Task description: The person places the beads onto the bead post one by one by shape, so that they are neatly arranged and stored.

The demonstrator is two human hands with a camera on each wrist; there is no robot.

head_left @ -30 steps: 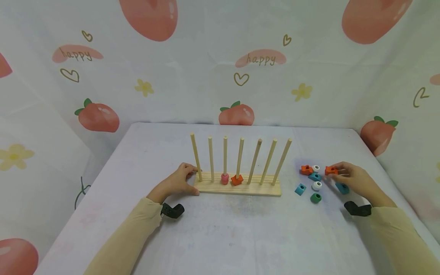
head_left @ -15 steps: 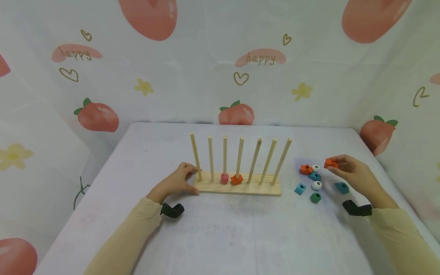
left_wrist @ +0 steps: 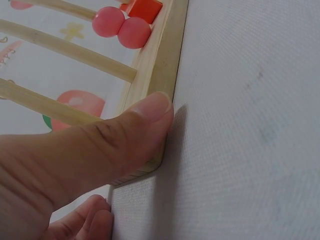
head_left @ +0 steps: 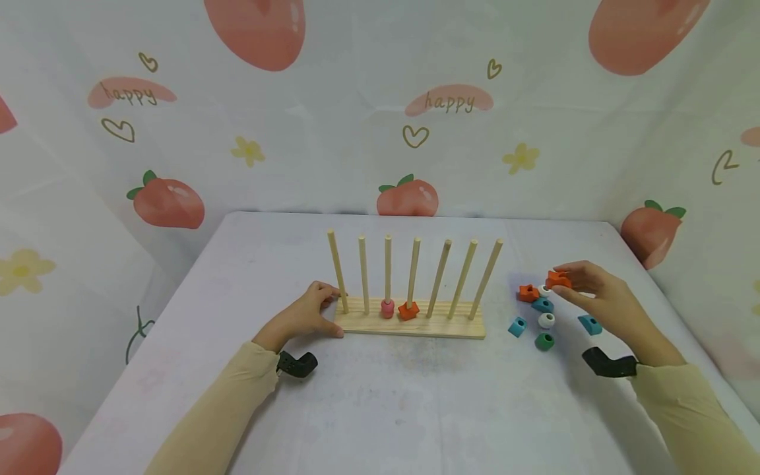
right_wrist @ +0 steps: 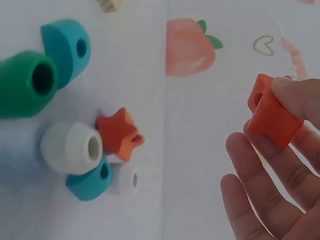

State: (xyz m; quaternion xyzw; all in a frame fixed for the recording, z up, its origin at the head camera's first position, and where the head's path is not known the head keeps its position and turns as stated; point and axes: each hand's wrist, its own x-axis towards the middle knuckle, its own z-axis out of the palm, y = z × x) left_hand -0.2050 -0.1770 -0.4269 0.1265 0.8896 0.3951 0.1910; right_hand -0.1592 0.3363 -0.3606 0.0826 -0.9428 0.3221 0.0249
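Note:
My left hand (head_left: 305, 315) grips the left end of a wooden peg board (head_left: 439, 328); in the left wrist view the thumb (left_wrist: 135, 127) presses its front edge. Upright rods stand along the board. On one rod, at its base, sits a pink double-ball bead (head_left: 387, 309); beside it an orange star bead (head_left: 408, 311) is on another rod. At the right, my right hand (head_left: 605, 300) pinches a second orange star bead (right_wrist: 275, 115) between thumb and fingers, raised off the table. The remaining right fingers spread loosely in the right wrist view.
Below the right hand lie loose beads: another orange star (head_left: 528, 293), a green one (head_left: 544, 342), white ones (head_left: 546, 320) and blue ones (head_left: 517, 326). A blue half-round bead (head_left: 590, 324) lies further right. A printed cloth (head_left: 332, 145) hangs behind the table (head_left: 380, 409).
My right hand has lifted the orange star bead off the table and carried it left, over the loose beads. The left hand has stayed on the board.

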